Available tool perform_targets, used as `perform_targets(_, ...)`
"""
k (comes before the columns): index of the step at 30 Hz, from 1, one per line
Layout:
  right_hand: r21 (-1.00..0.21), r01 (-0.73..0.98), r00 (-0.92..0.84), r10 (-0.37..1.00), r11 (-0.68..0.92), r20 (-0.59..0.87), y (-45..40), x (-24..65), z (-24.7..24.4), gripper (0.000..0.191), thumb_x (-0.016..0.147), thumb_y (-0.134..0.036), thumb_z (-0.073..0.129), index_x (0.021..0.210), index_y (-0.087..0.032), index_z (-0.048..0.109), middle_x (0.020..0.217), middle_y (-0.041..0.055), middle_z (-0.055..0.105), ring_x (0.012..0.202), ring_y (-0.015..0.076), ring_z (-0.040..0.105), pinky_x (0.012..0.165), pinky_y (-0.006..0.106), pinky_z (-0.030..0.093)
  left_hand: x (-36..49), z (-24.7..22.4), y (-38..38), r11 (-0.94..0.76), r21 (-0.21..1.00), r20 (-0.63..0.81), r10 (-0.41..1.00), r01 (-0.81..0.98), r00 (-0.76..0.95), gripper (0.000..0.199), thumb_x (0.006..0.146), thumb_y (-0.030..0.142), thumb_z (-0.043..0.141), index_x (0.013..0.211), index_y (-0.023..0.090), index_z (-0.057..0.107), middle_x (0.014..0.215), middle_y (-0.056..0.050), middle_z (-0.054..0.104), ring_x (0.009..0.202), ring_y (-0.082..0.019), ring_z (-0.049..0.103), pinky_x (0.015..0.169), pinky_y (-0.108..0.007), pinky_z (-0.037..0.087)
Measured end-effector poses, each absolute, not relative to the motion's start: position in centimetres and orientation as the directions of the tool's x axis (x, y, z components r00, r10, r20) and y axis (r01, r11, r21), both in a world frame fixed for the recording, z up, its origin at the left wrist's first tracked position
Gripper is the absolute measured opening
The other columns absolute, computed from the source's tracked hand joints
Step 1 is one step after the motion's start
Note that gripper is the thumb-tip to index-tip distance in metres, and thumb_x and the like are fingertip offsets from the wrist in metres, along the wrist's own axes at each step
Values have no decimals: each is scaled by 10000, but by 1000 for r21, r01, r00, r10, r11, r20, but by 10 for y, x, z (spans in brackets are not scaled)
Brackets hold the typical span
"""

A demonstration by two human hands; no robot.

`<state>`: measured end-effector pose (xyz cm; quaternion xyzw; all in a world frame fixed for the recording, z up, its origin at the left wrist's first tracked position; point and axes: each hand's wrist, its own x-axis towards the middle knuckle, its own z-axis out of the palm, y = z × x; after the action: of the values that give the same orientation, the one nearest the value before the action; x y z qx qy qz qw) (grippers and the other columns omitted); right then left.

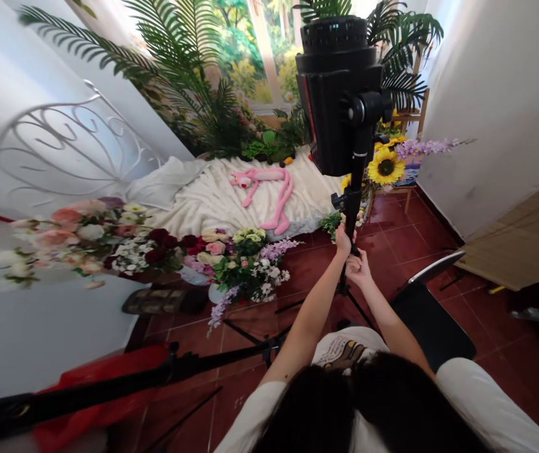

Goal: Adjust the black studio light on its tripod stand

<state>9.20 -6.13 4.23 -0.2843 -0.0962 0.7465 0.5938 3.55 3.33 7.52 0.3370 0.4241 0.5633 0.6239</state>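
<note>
A black studio light (338, 107) stands upright on a black stand (352, 211) in front of me. My left hand (344, 240) is wrapped round the stand's pole below a clamp knob (338, 201). Just lower and to the right, my right hand (358, 265) has its fingers closed at the pole by a dark joint. The stand's legs spread on the floor below my hands. Palm and fingers of both hands are partly hidden.
A bed with a cream blanket (203, 195) and a pink plush toy (281, 198) lies ahead. Flowers (215, 251) line its near side. Another black stand (222, 358) crosses the lower left. A black chair (432, 324) is at right, sunflowers (385, 166) beyond the pole.
</note>
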Motion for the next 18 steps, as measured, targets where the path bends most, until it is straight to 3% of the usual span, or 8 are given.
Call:
perform_targets(3,-484,-839,-113,950,-248,-291,-58,91,40,541,969,-310,602,548,-264,267,398,-92,282,404,93,252,428,197,344,36,76,33,130,901,-149,989,-415,-13,628,1050,514,293,509,242,458,439,-25,462,399,-122,357,475,-291,316)
perform_targets(6,-632,-738,-49,952,-239,-302,-56,91,42,509,910,-290,640,554,-272,277,405,-100,236,413,103,218,429,220,317,35,76,34,129,905,-145,989,-404,-8,640,1045,530,293,493,246,451,434,-30,455,401,-125,345,478,-296,307)
perform_targets(8,-804,-552,46,955,-221,-294,-55,95,47,485,841,-290,693,570,-275,291,425,-106,219,427,104,200,432,233,272,35,75,34,131,908,-140,990,-398,6,647,1041,541,291,490,245,457,434,-33,455,400,-124,342,475,-298,295)
perform_targets(11,-994,-51,172,979,-102,-109,-56,109,58,494,717,-240,765,574,-259,292,477,-96,262,485,96,229,482,238,237,35,73,34,120,907,-126,992,-404,12,646,1039,543,297,489,243,456,437,-34,457,397,-121,342,473,-298,289)
perform_targets(13,-951,308,121,992,-16,22,-56,123,69,481,672,-173,762,556,-240,300,496,-82,295,522,95,237,521,248,226,36,70,34,124,905,-135,991,-408,1,636,1040,529,302,493,243,452,436,-33,459,398,-122,350,484,-298,314)
perform_targets(15,-849,527,3,999,37,46,-57,137,82,423,666,-139,748,559,-229,349,506,-73,345,534,99,253,545,259,226,36,68,34,132,900,-144,990,-415,0,624,1044,512,306,507,240,468,449,-33,476,404,-125,372,505,-298,356)
perform_targets(18,-820,555,-133,988,141,79,-54,149,108,372,674,-213,800,658,-242,430,592,-64,468,564,115,375,573,259,306,34,65,37,157,889,-170,985,-430,9,595,1042,515,340,546,232,510,466,-25,491,433,-136,439,539,-297,407)
